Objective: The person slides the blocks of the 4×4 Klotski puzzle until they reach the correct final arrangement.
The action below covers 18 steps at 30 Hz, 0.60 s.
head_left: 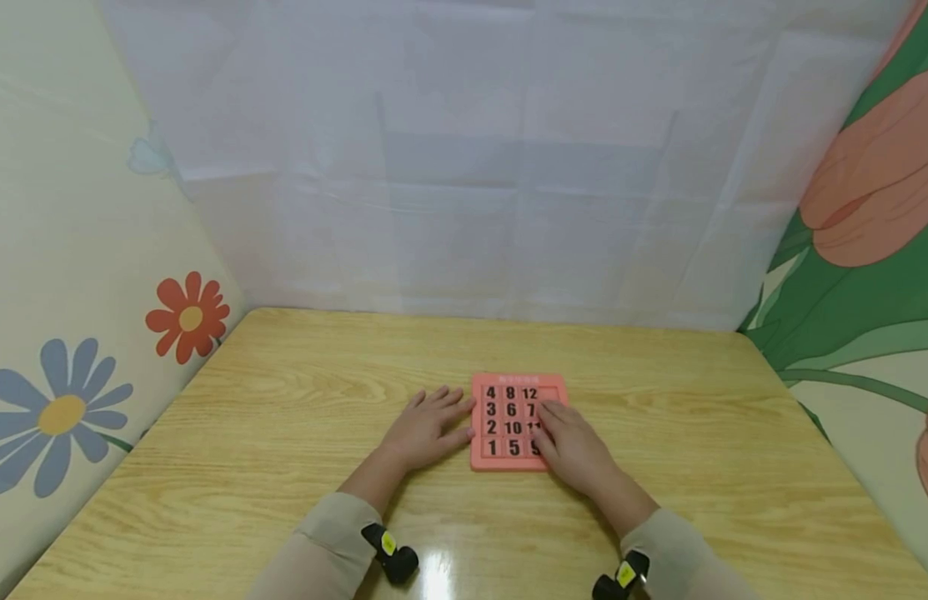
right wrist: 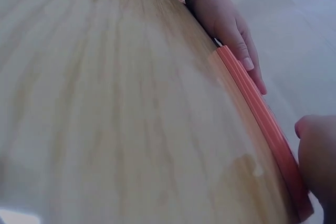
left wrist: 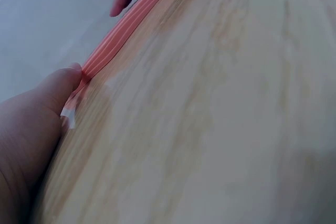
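A pink number sliding puzzle [head_left: 509, 465] lies flat on the wooden table, its tiles bearing black numerals. Its thin ridged side [left wrist: 131, 22] is seen edge-on in the left wrist view, and likewise in the right wrist view. My left hand [head_left: 428, 429] lies at the puzzle's left edge, fingers extended, with the thumb touching the frame. Over the right part of the board is my right hand [head_left: 579, 446], its fingertips on or just above the tiles near the 7 and 11. This hand hides part of the right-hand side and some lower numerals.
The wooden table [head_left: 283, 383] extends around the puzzle. White sheeting [head_left: 464, 208] hangs behind it, with flower-printed sheets [head_left: 66, 250] at the left and right sides. Each sleeve cuff carries a black wrist camera [head_left: 398, 563].
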Available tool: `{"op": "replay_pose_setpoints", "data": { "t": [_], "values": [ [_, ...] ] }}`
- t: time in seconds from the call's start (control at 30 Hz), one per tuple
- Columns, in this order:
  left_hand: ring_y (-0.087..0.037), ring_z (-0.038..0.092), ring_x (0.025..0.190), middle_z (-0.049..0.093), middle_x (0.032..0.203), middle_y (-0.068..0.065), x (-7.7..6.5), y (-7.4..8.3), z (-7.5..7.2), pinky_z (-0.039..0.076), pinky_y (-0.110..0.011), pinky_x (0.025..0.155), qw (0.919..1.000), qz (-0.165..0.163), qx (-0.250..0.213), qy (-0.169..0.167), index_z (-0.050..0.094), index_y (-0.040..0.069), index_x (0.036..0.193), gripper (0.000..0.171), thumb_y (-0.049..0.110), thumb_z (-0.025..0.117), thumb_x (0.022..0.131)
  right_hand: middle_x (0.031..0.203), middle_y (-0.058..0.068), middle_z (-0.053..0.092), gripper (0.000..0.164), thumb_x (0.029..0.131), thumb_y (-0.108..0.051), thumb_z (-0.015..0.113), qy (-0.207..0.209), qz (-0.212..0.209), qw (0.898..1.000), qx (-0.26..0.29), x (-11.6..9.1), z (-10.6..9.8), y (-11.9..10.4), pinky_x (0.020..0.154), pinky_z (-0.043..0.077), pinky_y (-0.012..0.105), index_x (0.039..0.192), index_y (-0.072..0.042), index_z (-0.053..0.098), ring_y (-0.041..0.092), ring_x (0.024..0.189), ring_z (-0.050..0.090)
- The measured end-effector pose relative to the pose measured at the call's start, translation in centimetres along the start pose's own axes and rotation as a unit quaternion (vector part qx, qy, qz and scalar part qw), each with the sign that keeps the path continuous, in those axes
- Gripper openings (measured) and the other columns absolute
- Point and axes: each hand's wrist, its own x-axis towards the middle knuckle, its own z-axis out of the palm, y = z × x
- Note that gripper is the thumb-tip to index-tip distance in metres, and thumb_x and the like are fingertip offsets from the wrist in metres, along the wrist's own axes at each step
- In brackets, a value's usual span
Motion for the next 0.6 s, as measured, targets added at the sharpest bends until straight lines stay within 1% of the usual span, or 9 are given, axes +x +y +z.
{"op": "replay_pose_setpoints", "data": {
  "t": [0.13,0.33,0.6],
  "values": [
    [-0.031,0.027,0.149,0.037,0.157,-0.006,0.0,-0.1,0.1,0.015,-0.055,0.123,1.0000,0.000,-0.002,0.004,0.045,0.022,0.148,0.059,0.051,0.051,0.098,0.152,0.016,0.044,0.052,0.104,-0.033,0.045,-0.003,0.000,1.000,0.002,0.9,0.1,-0.5,0.120,0.029,0.048,0.144,-0.001,0.047,0.032,0.144,0.038],
    [-0.030,0.027,0.149,0.037,0.157,-0.006,0.1,-0.2,0.3,0.014,-0.054,0.123,1.0000,-0.003,-0.002,0.002,0.045,0.022,0.148,0.058,0.052,0.050,0.098,0.152,0.017,0.043,0.052,0.104,-0.032,0.044,-0.016,-0.001,1.000,-0.005,2.3,0.4,-1.2,0.120,0.030,0.047,0.144,0.000,0.047,0.033,0.143,0.038],
    [-0.030,0.027,0.149,0.037,0.157,-0.005,0.0,-0.2,0.2,0.015,-0.054,0.123,1.0000,-0.003,-0.004,0.004,0.045,0.022,0.148,0.059,0.052,0.050,0.098,0.153,0.017,0.042,0.053,0.104,-0.034,0.043,-0.026,0.000,1.000,-0.007,3.2,0.6,-1.6,0.121,0.027,0.048,0.144,0.001,0.046,0.033,0.145,0.035]
  ]
}}
